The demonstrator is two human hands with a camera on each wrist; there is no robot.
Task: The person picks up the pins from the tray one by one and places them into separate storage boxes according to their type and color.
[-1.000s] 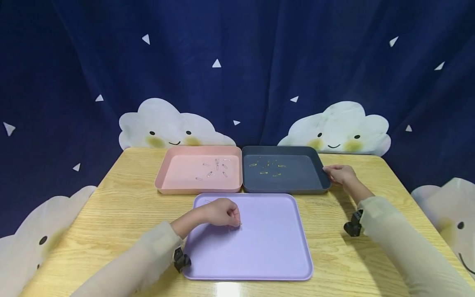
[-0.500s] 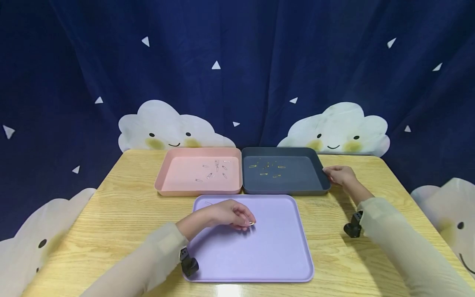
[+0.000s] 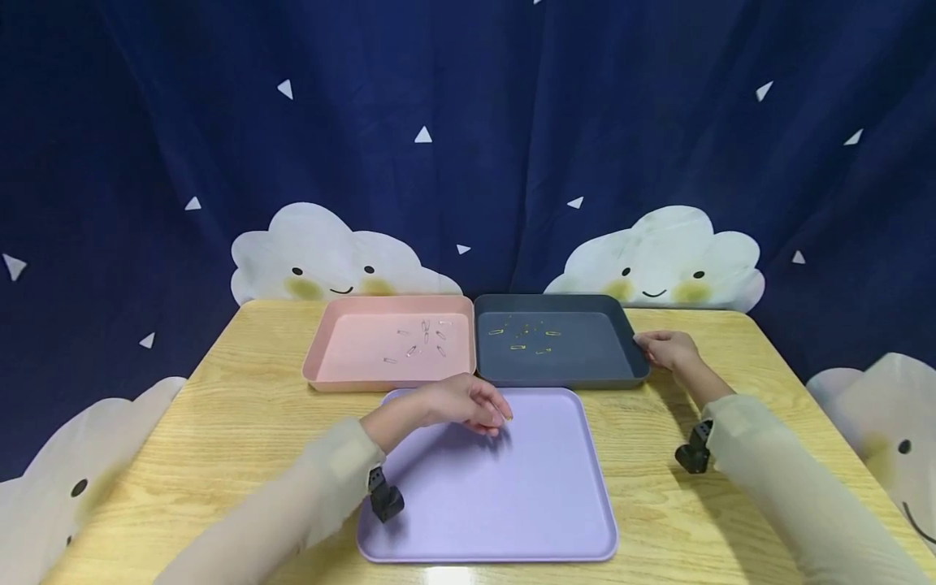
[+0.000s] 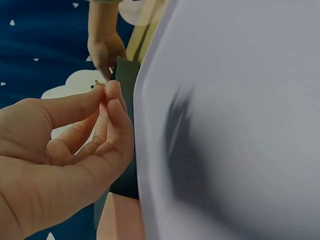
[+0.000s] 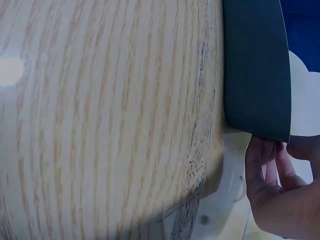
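Over the purple tray (image 3: 541, 487), my left hand (image 3: 468, 404) pinches a gold safety pin (image 4: 96, 84) between thumb and fingertips. Most of the pin is hidden by the fingers; only its gold end pokes out. My right hand (image 3: 669, 349) grips the right wall of the dark grey tray (image 3: 621, 367), thumb at the rim and fingers against the outside in the right wrist view. Several gold safety pins (image 3: 517, 348) lie scattered in that dark tray. In the pink tray (image 3: 340, 349) beside it are several silver safety pins (image 3: 441, 351).
The pink and dark trays stand side by side at the back of the wooden table (image 3: 241, 406), with the purple tray in front of them. Behind the table hangs a dark blue curtain (image 3: 483, 97) with clouds and white triangles.
My left hand has lifted the gold safety pin from the purple tray and moved right and toward the dark tray. The right hand stays on the dark tray's wall.
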